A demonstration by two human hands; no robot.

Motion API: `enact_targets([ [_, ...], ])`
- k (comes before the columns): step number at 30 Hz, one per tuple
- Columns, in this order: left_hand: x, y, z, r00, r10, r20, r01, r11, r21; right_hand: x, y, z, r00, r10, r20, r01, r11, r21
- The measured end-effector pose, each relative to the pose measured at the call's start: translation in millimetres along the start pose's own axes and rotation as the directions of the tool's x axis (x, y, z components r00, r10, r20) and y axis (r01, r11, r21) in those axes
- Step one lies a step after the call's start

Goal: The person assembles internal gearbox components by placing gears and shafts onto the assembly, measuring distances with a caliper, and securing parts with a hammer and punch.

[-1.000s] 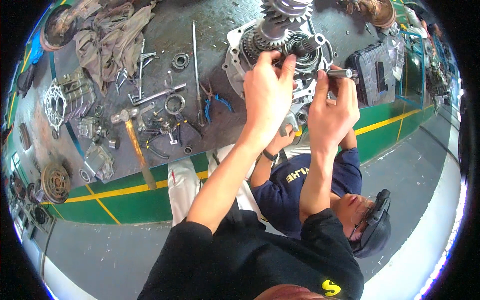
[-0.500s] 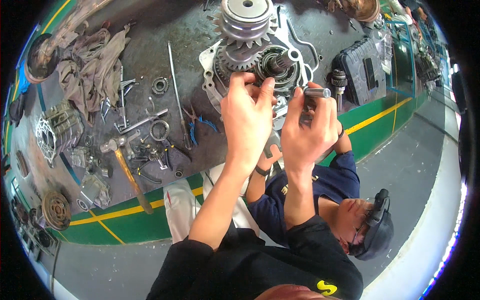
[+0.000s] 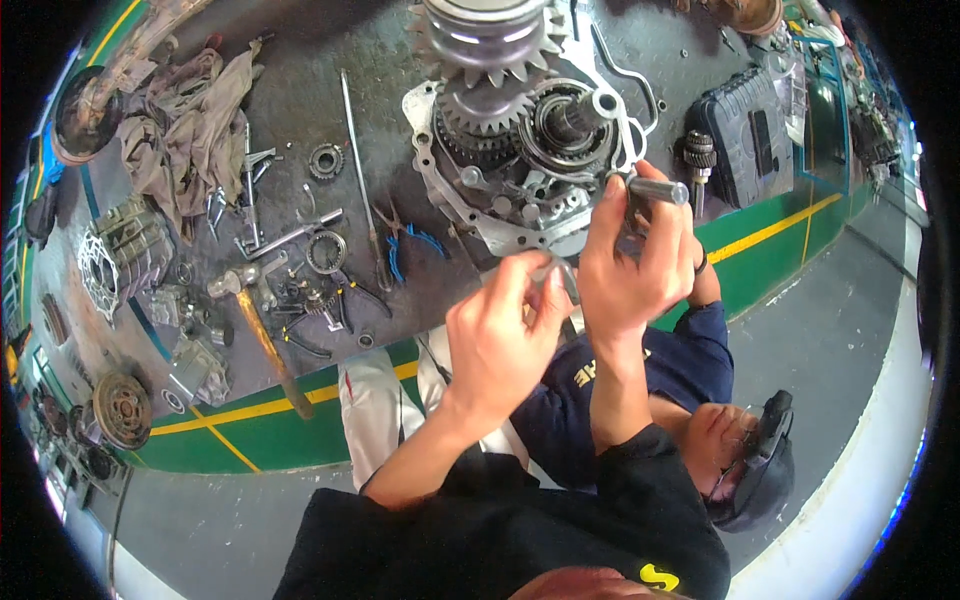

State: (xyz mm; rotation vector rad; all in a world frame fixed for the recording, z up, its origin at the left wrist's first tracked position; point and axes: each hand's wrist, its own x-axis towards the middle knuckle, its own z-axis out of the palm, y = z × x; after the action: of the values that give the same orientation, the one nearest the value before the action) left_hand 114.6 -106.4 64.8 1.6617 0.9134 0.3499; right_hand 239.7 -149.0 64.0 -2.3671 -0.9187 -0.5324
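My right hand (image 3: 636,275) is closed around a short, smooth steel pin (image 3: 662,190) at the right edge of the gearbox housing (image 3: 470,210). My left hand (image 3: 505,330) sits just below the housing's near edge. Its thumb and fingers pinch a small grey metal piece (image 3: 562,272), mostly hidden by the fingers. A stack of gears (image 3: 490,60) on a shaft rises out of the housing. Beside it, a splined shaft (image 3: 572,118) stands inside a ring-shaped bearing.
Left of the housing lie a long thin rod (image 3: 355,150), blue-handled pliers (image 3: 400,240), a hammer (image 3: 258,340) and crumpled rags (image 3: 195,130). On the right are a gear shaft (image 3: 699,160) and a black case (image 3: 745,140). A person in a navy shirt (image 3: 690,365) is close by my right arm.
My left hand has drawn back from the gears to below the housing's near edge, uncovering the housing's front. The right hand still holds the pin, and the whole view has shifted slightly.
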Motion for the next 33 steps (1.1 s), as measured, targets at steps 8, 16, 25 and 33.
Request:
enact_targets([
  [8, -16.4, -34.9, -27.7, 0.991, -0.055, 0.119, 0.042, 0.993, 0.113, 13.5, 10.4, -17.6, 0.986, -0.018, 0.168, -0.008, 0.988, 0.155],
  [16, 2.7, -37.5, -46.5, 0.997, -0.008, 0.077, 0.003, 0.998, 0.063, 8.0, -0.9, -10.9, 0.999, 0.034, 0.01, -0.034, 0.997, 0.076],
  [25, 7.5, -36.8, -40.4, 0.983, -0.08, 0.165, 0.074, 0.996, 0.044, 11.7, -0.3, -9.8, 1.0, -0.016, -0.02, 0.018, 0.996, 0.091],
  [33, 36.1, -11.5, -37.2, 0.995, 0.069, 0.066, -0.059, 0.988, -0.142, 9.7, 24.8, -25.2, 0.982, 0.035, 0.184, -0.094, 0.942, 0.322],
])
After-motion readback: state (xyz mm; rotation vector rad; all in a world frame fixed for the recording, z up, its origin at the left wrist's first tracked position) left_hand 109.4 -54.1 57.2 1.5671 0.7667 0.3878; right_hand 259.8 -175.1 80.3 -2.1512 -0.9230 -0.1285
